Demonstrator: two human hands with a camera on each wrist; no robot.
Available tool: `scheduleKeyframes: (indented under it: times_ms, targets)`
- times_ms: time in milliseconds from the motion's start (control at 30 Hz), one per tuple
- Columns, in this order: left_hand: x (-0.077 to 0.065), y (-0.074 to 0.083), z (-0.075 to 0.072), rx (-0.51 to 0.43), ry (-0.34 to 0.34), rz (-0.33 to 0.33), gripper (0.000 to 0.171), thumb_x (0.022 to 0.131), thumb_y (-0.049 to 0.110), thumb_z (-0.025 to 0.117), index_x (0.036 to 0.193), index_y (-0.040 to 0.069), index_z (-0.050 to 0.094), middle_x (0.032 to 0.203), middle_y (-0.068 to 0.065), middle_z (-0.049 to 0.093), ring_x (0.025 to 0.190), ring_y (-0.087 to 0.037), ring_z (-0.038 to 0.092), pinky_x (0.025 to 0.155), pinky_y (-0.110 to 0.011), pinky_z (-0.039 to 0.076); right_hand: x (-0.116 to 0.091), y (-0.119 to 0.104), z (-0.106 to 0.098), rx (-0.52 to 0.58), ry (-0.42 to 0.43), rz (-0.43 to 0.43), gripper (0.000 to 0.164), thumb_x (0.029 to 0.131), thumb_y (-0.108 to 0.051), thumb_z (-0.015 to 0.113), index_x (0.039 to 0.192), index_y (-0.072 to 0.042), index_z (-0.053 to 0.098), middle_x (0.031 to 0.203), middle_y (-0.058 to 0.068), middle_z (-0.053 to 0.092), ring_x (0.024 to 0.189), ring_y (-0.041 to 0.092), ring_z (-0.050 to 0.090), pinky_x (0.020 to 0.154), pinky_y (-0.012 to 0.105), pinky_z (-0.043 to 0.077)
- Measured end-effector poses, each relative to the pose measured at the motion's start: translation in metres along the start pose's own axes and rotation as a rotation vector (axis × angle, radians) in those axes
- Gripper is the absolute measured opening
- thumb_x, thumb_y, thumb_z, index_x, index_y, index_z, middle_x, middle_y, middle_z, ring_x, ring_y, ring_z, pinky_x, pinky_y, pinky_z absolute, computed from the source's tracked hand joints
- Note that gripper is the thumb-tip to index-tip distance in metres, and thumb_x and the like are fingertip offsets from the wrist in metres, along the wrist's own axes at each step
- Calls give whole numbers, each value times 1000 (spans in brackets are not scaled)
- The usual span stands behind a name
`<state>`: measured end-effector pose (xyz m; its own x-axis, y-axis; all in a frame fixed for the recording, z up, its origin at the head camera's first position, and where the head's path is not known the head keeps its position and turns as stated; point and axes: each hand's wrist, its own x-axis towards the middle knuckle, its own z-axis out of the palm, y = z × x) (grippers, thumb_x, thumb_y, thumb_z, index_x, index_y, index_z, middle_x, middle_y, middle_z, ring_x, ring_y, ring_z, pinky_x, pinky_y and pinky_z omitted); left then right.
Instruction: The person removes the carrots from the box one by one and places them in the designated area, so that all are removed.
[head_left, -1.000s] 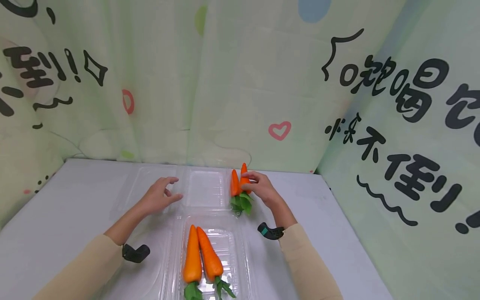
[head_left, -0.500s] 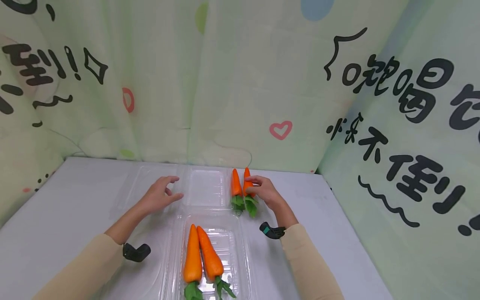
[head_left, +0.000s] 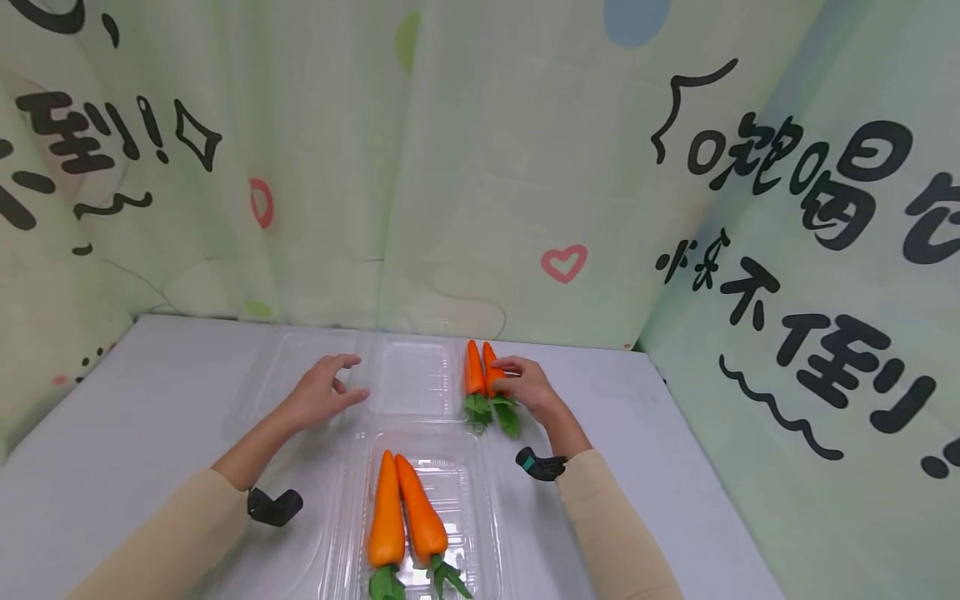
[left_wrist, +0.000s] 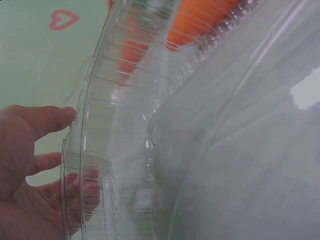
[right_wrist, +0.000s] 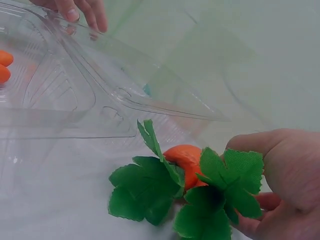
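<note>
My right hand (head_left: 528,387) pinches a small orange carrot (head_left: 491,367) with green leaves at the back right, its tip pointing away from me. Close on its left lies another carrot (head_left: 473,368). In the right wrist view, green leaves (right_wrist: 145,187) hide much of the carrots. My left hand (head_left: 322,392) is at the clear plastic container (head_left: 412,337), thumb and fingers spread apart; the left wrist view shows its thumb at the plastic edge and some fingertips through it. Two larger carrots, one on the left (head_left: 386,512) and one on the right (head_left: 422,517), lie in the container's near half.
A clear plastic flap (head_left: 262,375) lies left of the container's far half. The white table (head_left: 637,467) ends at a printed pale green curtain (head_left: 465,167) behind and at the right. Each wrist wears a black device, such as the right wrist camera (head_left: 540,464).
My right hand has shifted the small carrot slightly toward me, its leaves now separate from the neighbouring carrot's. The neighbouring carrot sits slightly more upright in view. My left hand has stayed in place.
</note>
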<state>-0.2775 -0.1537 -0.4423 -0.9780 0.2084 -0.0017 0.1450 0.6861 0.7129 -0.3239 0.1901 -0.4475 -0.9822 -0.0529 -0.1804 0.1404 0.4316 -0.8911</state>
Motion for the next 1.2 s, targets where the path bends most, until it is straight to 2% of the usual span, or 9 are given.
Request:
scheduleKeyframes:
  times_ms: [533,833,1200]
  targets:
    - [-1,0,1,-1,5,-14,64,89,30,68,142,5,41,139,-23,44,99,-28,56,76,-34,59,0,2,9,-30,65,42,38,83,-2,66,121,-6,62,136,14,53,121,31,52,98,40,52]
    - [-1,0,1,2,0,-11,65,89,30,68,143,5,41,140,-23,42,99,-28,56,76,-34,59,-3,2,6,-62,69,65,41,85,-9,69,125,-10,60,140,11,50,127,30,49,103,43,48]
    - [-2,0,0,6,8,6,64,90,29,67,142,4,40,141,-24,42,100,-29,56,76,-35,58,-9,-4,-2,-82,80,27,41,87,-12,66,127,-9,60,141,12,50,130,32,46,106,48,44]
